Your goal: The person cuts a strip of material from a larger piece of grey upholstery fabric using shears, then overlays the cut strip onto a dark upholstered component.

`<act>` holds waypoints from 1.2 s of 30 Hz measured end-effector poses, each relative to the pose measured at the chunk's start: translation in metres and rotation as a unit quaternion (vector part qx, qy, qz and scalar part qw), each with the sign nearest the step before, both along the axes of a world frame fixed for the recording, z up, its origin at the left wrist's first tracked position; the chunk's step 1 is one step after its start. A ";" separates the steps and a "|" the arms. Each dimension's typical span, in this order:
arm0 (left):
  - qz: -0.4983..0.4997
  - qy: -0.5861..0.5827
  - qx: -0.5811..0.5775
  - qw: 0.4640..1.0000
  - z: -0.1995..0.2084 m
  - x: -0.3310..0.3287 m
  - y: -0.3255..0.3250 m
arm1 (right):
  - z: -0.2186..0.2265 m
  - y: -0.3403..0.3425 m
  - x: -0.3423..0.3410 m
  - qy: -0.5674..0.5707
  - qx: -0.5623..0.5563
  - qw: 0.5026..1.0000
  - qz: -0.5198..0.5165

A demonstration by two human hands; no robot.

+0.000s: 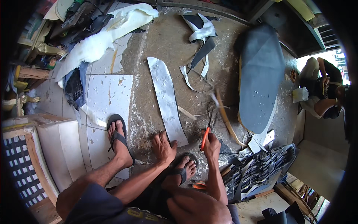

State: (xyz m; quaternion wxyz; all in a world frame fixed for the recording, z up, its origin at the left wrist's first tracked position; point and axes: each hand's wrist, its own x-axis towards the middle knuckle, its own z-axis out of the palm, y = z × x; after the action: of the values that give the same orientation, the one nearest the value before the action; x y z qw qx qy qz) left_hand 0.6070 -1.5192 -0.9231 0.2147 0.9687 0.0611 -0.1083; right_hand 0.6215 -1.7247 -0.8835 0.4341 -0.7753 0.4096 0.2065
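A long pale silver-grey strip of sheet material [166,99] lies on the worn floor in front of me, its back marked with faint print. My left hand [163,148] rests beside the strip's near end, fingers on the floor and thumb apart at the strip's edge. In my right hand [211,145] is a pair of scissors with orange handles [204,139]. Their blades point away from me, right of the strip and apart from it. Thin tan and pale offcuts [226,119] lie around the blades.
A long dark-grey covered pad [261,78] lies at the right. Silver and black scraps [201,31] are scattered farther off, with white padding [100,39] at far left. A black slatted piece [257,170] lies near right. Another person [320,87] sits at far right.
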 end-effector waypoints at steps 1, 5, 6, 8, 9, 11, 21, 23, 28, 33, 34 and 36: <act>-0.002 -0.014 0.002 1.000 -0.003 -0.001 0.005 | 0.012 0.006 0.007 -0.023 0.040 0.999 -0.003; -0.010 -0.036 -0.020 0.999 -0.018 0.001 0.013 | -0.003 -0.007 0.015 0.037 0.047 0.982 0.180; -0.006 -0.034 -0.025 0.999 -0.018 0.001 0.012 | -0.012 -0.002 0.013 -0.044 -0.104 0.986 0.123; 0.004 -0.014 -0.024 1.000 -0.009 -0.004 0.003 | -0.014 -0.004 0.005 -0.050 -0.104 0.991 -0.064; 0.002 -0.009 -0.020 1.000 -0.003 -0.001 0.002 | -0.009 -0.001 -0.001 -0.060 -0.080 0.995 -0.027; -0.007 0.002 -0.024 1.000 0.003 0.001 0.002 | -0.013 0.004 -0.017 -0.116 -0.069 0.988 0.076; -0.031 -0.072 -0.113 0.990 -0.005 -0.006 -0.004 | 0.004 0.002 -0.065 0.002 -0.006 0.987 0.163; -0.023 -0.071 -0.118 0.990 -0.006 -0.004 -0.006 | 0.005 -0.002 -0.062 0.020 0.031 0.985 0.168; -0.073 -0.088 -0.122 0.986 0.005 0.003 -0.006 | 0.008 0.001 -0.054 0.030 0.045 0.982 0.183; -0.210 -0.097 -0.100 0.968 0.006 0.007 -0.008 | 0.013 0.000 -0.056 0.028 0.044 0.978 0.202; -0.236 -0.105 -0.105 0.960 0.000 0.006 -0.005 | 0.011 0.001 -0.061 0.018 0.038 0.981 0.189; -0.247 -0.097 -0.127 0.956 -0.011 0.007 -0.005 | 0.009 0.002 -0.074 -0.006 0.024 0.986 0.163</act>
State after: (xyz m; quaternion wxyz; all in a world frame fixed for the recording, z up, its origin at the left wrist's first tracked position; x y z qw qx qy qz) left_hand 0.6136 -1.5246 -0.9336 0.3070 0.9243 -0.2157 -0.0701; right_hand 0.5476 -1.7230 -0.8741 0.4158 -0.8221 0.2702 0.2798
